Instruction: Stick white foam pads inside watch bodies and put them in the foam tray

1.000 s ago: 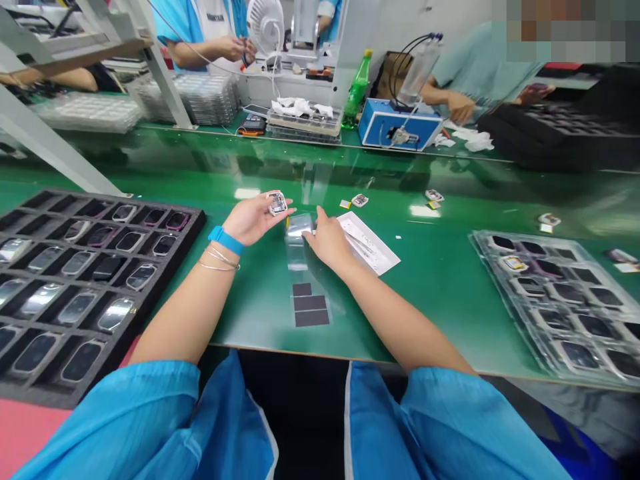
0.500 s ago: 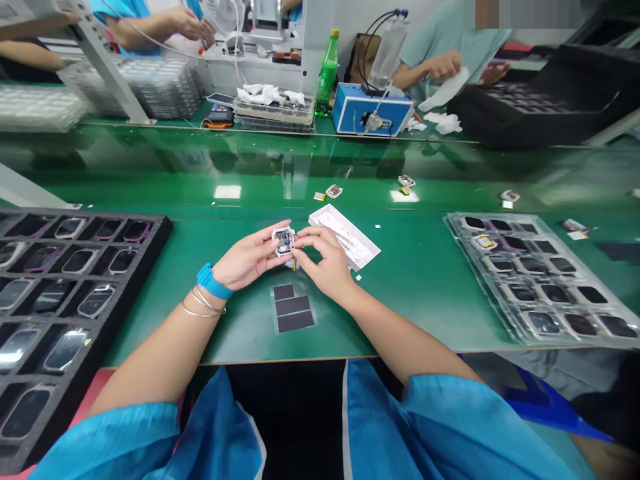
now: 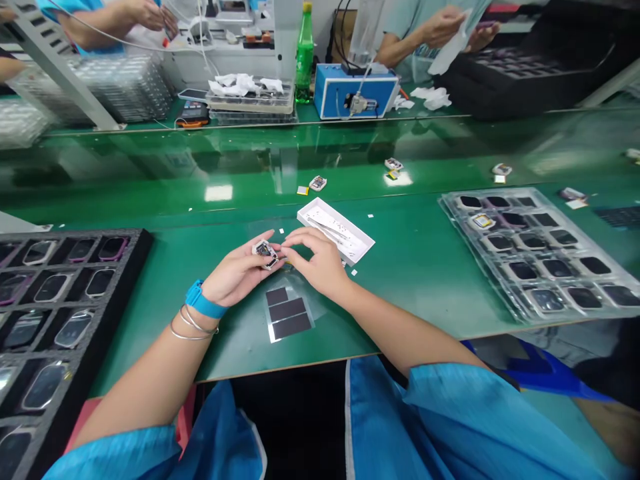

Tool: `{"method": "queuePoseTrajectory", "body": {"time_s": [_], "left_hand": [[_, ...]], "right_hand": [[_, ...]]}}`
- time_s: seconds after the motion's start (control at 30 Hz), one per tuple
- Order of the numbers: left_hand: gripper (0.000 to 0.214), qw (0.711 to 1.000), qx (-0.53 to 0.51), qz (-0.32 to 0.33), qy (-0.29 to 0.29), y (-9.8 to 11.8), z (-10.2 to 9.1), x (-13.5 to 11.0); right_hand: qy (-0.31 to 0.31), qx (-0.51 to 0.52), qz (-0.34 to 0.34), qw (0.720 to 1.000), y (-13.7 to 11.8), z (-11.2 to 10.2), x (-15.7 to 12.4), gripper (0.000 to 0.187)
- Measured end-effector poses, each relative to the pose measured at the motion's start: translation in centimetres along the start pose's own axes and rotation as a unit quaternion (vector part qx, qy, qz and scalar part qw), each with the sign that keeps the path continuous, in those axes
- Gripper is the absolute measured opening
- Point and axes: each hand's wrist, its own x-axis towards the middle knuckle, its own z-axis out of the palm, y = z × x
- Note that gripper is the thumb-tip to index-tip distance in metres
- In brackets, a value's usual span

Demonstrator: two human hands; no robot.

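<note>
On my green workbench I log one black foam tray of glass-faced units, one clear plastic blister tray, one shallow white box, and dark rectangular pads on film.

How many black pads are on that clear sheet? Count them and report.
3. All lie on the clear sheet: a small pad at the top, a wide pad in the middle, and another wide pad at the bottom. None looks hidden.
</note>
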Motion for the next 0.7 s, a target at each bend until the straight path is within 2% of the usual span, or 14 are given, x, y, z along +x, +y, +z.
{"method": "queuePoseTrajectory", "body": {"time_s": [0.17, 0.23, 0.33, 0.5, 0.7], "left_hand": [[0.062, 0.995, 0.084, 0.02, -0.04, 0.1, -0.7, 0.1], [0.066, 0.984, 0.157, 0.068, -0.05, 0.1, -1.2, 0.4], [0.063, 0.959, 0.239, 0.152, -0.034, 0.0, -1.9, 0.8], [0.058, 0.951, 0.227, 0.209, -0.027, -0.3, -2.0, 1.1], [0.059, 0.924, 0.235, 0.301, -0.018, -1.2, -1.5, 0.9]], "right_hand": [[-0.009, 0.015, 0.032, 0.999, 0.3, -0.3, 0.3, 0.005], [-0.007, 0.022, 0.035, 0.999, 0.2, -0.3, 0.3, 0.005], [0.006, 0.03, 0.015, 0.999, -0.1, -0.3, 0.2, 0.004], [0.002, 0.02, -0.05, 0.999, -0.6, 0.1, -0.2, 0.002], [0.011, -0.021, -0.096, 0.995, -0.9, 0.4, -0.6, 0.006]]}}
